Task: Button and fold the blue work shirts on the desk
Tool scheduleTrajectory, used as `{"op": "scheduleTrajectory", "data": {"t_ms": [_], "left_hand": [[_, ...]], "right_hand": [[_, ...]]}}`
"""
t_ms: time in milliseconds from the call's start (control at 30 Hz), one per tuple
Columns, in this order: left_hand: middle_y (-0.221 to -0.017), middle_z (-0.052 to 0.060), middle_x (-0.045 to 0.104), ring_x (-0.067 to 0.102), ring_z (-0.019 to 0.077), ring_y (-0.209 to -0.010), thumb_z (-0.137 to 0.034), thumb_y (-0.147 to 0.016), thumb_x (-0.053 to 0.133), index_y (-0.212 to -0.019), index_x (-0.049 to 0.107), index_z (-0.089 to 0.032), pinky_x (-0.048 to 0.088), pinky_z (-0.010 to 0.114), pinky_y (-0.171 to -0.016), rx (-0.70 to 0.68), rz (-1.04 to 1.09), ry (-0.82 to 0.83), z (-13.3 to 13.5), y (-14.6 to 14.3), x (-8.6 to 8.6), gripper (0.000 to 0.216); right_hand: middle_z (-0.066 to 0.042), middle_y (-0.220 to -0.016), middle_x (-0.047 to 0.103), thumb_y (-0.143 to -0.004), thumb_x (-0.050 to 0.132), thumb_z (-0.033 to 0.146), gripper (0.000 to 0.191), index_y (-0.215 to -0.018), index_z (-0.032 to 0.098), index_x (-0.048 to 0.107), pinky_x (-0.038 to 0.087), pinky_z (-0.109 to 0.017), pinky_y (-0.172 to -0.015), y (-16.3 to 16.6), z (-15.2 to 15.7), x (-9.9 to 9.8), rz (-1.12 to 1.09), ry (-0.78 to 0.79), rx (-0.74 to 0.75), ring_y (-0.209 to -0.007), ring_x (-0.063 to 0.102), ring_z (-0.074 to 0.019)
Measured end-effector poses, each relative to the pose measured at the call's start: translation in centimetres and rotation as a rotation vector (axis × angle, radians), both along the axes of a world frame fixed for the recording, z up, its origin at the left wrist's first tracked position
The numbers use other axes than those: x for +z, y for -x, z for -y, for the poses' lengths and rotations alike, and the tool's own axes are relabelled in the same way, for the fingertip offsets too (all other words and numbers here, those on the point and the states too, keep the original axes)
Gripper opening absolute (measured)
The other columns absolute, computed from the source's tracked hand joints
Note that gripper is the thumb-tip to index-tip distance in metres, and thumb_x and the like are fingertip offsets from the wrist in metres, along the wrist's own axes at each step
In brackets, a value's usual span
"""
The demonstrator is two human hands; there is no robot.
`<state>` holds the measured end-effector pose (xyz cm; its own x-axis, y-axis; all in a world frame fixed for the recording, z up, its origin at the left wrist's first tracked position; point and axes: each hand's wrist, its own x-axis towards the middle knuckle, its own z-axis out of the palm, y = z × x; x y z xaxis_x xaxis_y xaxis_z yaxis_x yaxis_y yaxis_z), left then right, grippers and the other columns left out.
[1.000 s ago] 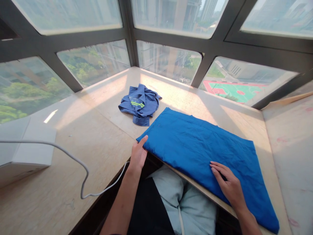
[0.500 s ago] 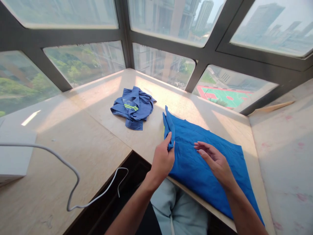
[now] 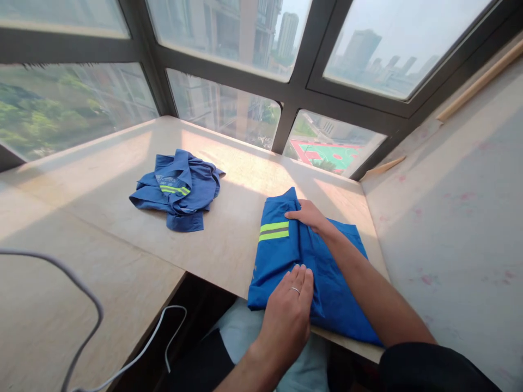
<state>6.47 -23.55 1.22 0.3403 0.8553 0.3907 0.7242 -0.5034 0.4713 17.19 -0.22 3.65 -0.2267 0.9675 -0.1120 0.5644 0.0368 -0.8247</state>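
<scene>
Pale wooden tabletop (image 3: 229, 239) under the windows. At its near right edge lies the folded bright blue work garment with a yellow-green reflective stripe (image 3: 281, 256). A crumpled darker blue shirt (image 3: 175, 188) sits well apart to the left. To my eye, this fold wants pressing from the middle outward, edges squared. The left hand (image 3: 288, 313) lies flat, fingers together, on the near flap. The right hand (image 3: 310, 215) rests flat on the far fold. Neither grips anything.

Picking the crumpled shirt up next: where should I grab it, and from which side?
Probably pinch the raised folds at the middle of the shirt, coming from above: it lies in a loose heap, with no flat edge to slide under.
</scene>
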Motion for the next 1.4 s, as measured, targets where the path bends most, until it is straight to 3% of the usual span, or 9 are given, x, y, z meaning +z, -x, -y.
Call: {"op": "scheduleTrajectory", "data": {"t_ms": [167,300,433,567,733,900,1100,1267,1400], "left_hand": [[-0.145,0.02,0.05,0.043,0.0317,-0.138,0.004,-0.065,0.04,-0.139,0.05,-0.004,0.044,0.051,-0.11,0.105,0.032,-0.056,1.1,1.3,-1.5,0.075],[-0.127,0.013,0.067,0.063,0.0238,-0.119,0.003,-0.075,0.039,-0.129,0.061,-0.012,0.053,0.039,-0.101,0.191,0.315,-0.053,1.1,3.1,-1.5,0.06],[-0.101,0.007,0.076,0.073,0.0226,-0.093,-0.02,-0.09,0.054,-0.112,0.07,-0.015,0.059,0.033,-0.084,0.627,0.785,0.055,-0.2,5.6,1.1,0.028],[-0.094,0.005,0.076,0.071,0.0226,-0.09,-0.036,-0.087,0.064,-0.107,0.072,-0.016,0.057,0.033,-0.083,0.934,0.895,-0.148,-1.7,7.5,4.8,0.029],[-0.118,0.004,0.072,0.068,0.0207,-0.109,-0.018,-0.091,0.054,-0.125,0.066,-0.024,0.055,0.031,-0.095,0.562,0.614,-0.449,-2.4,7.8,8.7,0.036],[-0.135,0.009,0.062,0.059,0.0216,-0.125,-0.003,-0.086,0.04,-0.141,0.052,-0.021,0.052,0.037,-0.103,-0.009,0.306,-0.337,-2.9,7.1,9.2,0.059],[-0.137,0.009,0.061,0.056,0.023,-0.128,0.001,-0.077,0.043,-0.134,0.057,-0.02,0.051,0.043,-0.105,-0.3,-0.049,-0.124,-2.3,5.6,5.0,0.062],[-0.138,0.011,0.06,0.054,0.0244,-0.13,-0.003,-0.079,0.048,-0.134,0.056,-0.018,0.047,0.044,-0.108,-0.323,-0.198,0.048,-1.7,3.8,1.3,0.058],[-0.137,0.013,0.06,0.055,0.027,-0.129,-0.009,-0.083,0.051,-0.135,0.056,-0.016,0.046,0.045,-0.108,-0.287,-0.266,0.061,-1.8,2.3,-0.6,0.052]], "right_hand": [[-0.002,-0.08,0.074,-0.061,0.078,0.03,0.026,-0.082,0.017,0.071,0.056,-0.033,-0.071,-2.0,1.7,1.3,-0.246,0.143,-0.008,-0.076,0.068,-0.022],[-0.001,-0.075,0.072,-0.061,0.077,0.028,0.021,-0.077,0.017,0.07,0.055,-0.03,-0.065,-0.5,1.7,2.7,-0.286,0.096,-0.026,-0.07,0.067,-0.0192],[0.002,-0.06,0.064,-0.064,0.073,0.025,0.011,-0.068,0.017,0.065,0.048,-0.025,-0.052,3.1,0.3,4.6,-0.292,-0.006,-0.042,-0.056,0.06,-0.0149],[0.004,-0.053,0.057,-0.064,0.07,0.021,0.009,-0.065,0.017,0.062,0.043,-0.022,-0.046,7.4,-1.2,7.1,-0.315,-0.093,-0.03,-0.049,0.054,-0.0119],[0.004,-0.057,0.058,-0.067,0.068,0.021,0.007,-0.068,0.017,0.062,0.048,-0.022,-0.051,9.4,-2.0,10.5,-0.412,-0.123,-0.014,-0.053,0.056,-0.0118],[0.0,-0.069,0.067,-0.069,0.07,0.023,0.01,-0.075,0.016,0.066,0.057,-0.032,-0.071,5.4,-1.6,11.1,-0.423,-0.065,-0.072,-0.068,0.066,-0.0185],[-0.006,-0.081,0.076,-0.067,0.074,0.024,0.018,-0.084,0.017,0.069,0.06,-0.037,-0.076,-1.3,1.9,5.3,-0.52,0.156,-0.198,-0.079,0.071,-0.0241],[-0.006,-0.078,0.076,-0.066,0.074,0.022,0.017,-0.082,0.017,0.069,0.06,-0.033,-0.068,-4.0,3.5,-1.2,-0.565,0.298,-0.328,-0.071,0.071,-0.0216],[-0.004,-0.075,0.076,-0.065,0.076,0.022,0.023,-0.086,0.017,0.069,0.059,-0.031,-0.059,-4.8,2.8,-4.2,-0.527,0.375,-0.341,-0.065,0.07,-0.0204]]}}
